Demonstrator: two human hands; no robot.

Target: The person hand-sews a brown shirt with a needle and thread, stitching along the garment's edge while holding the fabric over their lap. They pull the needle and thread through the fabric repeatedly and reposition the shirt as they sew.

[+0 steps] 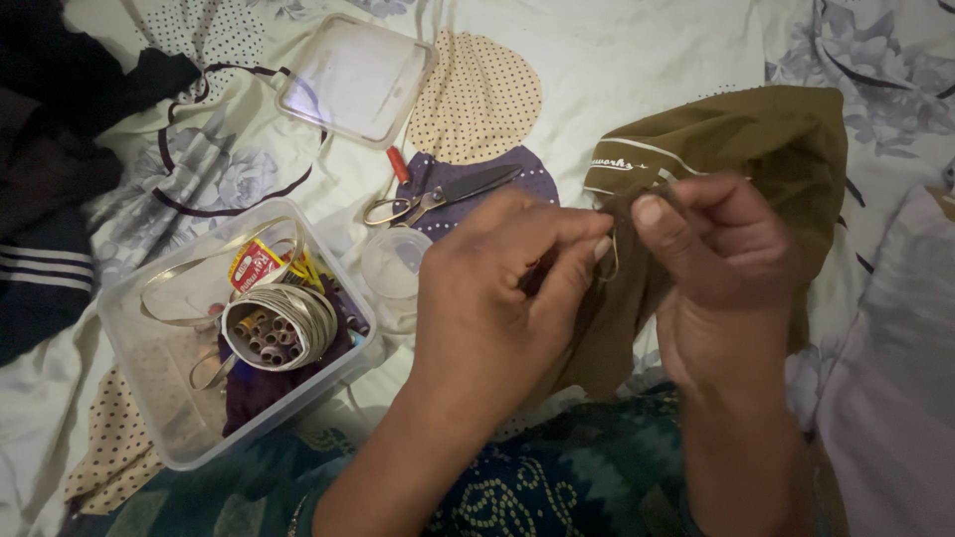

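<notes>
Olive garment (756, 149) pinched between fingers of left hand (497, 288) and right hand (721, 249), both clamped on it

Left hand (497, 288) and right hand (721, 259) side by side, fingertips meeting on the garment (756, 149). Beyond the left hand, scissors (443, 196); farther beyond, container lid (356, 80). Just left of the left hand, small round cup (394, 264); farther left, sewing box (159, 398) with thread spools (267, 336) inside.
</notes>
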